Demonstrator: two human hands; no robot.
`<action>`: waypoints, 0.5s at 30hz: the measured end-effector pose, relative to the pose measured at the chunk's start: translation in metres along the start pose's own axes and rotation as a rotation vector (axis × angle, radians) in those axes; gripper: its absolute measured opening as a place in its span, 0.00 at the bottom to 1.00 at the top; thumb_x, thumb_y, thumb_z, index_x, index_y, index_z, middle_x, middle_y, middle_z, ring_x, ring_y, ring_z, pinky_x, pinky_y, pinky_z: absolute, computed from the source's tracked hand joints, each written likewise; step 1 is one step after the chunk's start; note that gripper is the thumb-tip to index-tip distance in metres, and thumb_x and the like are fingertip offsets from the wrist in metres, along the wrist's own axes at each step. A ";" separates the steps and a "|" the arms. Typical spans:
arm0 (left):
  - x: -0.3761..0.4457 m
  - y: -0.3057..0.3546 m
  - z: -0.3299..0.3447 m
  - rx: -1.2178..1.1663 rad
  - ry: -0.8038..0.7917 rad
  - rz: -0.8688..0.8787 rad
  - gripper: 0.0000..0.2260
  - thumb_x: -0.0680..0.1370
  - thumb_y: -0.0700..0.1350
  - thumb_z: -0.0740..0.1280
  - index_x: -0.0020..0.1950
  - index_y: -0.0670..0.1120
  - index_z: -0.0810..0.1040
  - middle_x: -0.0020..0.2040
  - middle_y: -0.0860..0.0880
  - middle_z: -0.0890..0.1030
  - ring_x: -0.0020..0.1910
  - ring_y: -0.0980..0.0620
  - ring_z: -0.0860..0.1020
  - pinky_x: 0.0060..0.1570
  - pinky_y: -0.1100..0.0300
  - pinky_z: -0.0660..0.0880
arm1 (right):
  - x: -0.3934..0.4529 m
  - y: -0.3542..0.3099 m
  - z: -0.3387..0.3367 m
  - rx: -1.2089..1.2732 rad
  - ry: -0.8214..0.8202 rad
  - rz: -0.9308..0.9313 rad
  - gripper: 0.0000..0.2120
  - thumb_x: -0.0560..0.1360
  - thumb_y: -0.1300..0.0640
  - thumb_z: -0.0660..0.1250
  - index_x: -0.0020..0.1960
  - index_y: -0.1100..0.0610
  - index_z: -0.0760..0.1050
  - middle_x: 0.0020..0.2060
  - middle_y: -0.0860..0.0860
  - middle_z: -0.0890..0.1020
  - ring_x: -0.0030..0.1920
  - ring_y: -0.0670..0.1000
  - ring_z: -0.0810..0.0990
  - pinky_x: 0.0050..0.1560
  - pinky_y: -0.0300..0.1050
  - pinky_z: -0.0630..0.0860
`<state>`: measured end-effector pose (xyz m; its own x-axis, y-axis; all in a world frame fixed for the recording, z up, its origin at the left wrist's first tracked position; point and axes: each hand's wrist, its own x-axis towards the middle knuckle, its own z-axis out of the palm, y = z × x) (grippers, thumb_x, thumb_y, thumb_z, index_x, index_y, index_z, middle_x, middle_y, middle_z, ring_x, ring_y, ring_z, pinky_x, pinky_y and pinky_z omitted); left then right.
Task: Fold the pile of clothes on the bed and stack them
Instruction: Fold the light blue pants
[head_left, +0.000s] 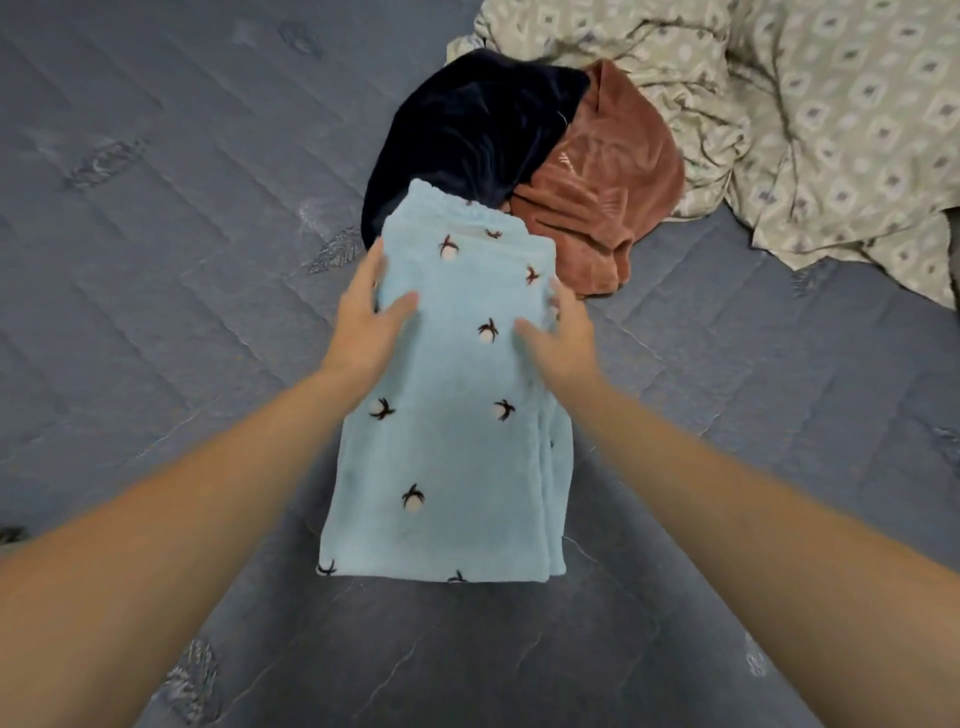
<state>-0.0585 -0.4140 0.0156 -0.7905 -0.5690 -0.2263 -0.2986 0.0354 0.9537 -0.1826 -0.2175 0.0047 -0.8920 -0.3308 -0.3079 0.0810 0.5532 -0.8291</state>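
patterned sheet (831, 130) cut off at right edge, navy garment (467, 135) partly hidden behind blue fleece (447, 415)

A grey quilted mattress (156, 218) carries the laundry — a light blue fleece garment (452, 431) with dark sprig motifs lies long and narrow at its centre. Its far end touches a navy velvet piece (467, 130) and a rust-brown one (608, 187), heaped together. A patterned beige sheet (810, 114) lies crumpled at the far right.

single head view, looking forward and down, close over the bed (156, 208); wide-angle
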 end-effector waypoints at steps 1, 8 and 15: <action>-0.014 -0.017 -0.001 0.096 0.022 -0.017 0.33 0.83 0.47 0.69 0.84 0.59 0.56 0.80 0.58 0.64 0.81 0.53 0.60 0.79 0.46 0.61 | -0.010 0.016 0.004 -0.080 -0.027 0.028 0.36 0.77 0.52 0.71 0.82 0.49 0.60 0.74 0.53 0.67 0.75 0.57 0.64 0.74 0.58 0.66; -0.122 -0.111 -0.005 0.269 0.141 -0.424 0.38 0.74 0.57 0.78 0.79 0.54 0.65 0.71 0.48 0.71 0.74 0.44 0.70 0.71 0.40 0.70 | -0.092 0.102 0.023 -0.267 -0.117 0.261 0.56 0.69 0.37 0.77 0.84 0.43 0.43 0.74 0.52 0.60 0.76 0.61 0.60 0.73 0.62 0.65; -0.169 -0.135 0.001 0.181 0.122 -0.438 0.21 0.80 0.49 0.73 0.71 0.46 0.74 0.62 0.48 0.82 0.61 0.44 0.81 0.61 0.45 0.79 | -0.132 0.136 0.016 -0.115 -0.205 0.204 0.57 0.71 0.44 0.79 0.84 0.42 0.41 0.82 0.49 0.59 0.80 0.55 0.61 0.78 0.60 0.63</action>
<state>0.1149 -0.3224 -0.0752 -0.5043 -0.6541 -0.5637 -0.6859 -0.0932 0.7217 -0.0470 -0.1110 -0.0746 -0.7534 -0.3445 -0.5601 0.1881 0.7033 -0.6855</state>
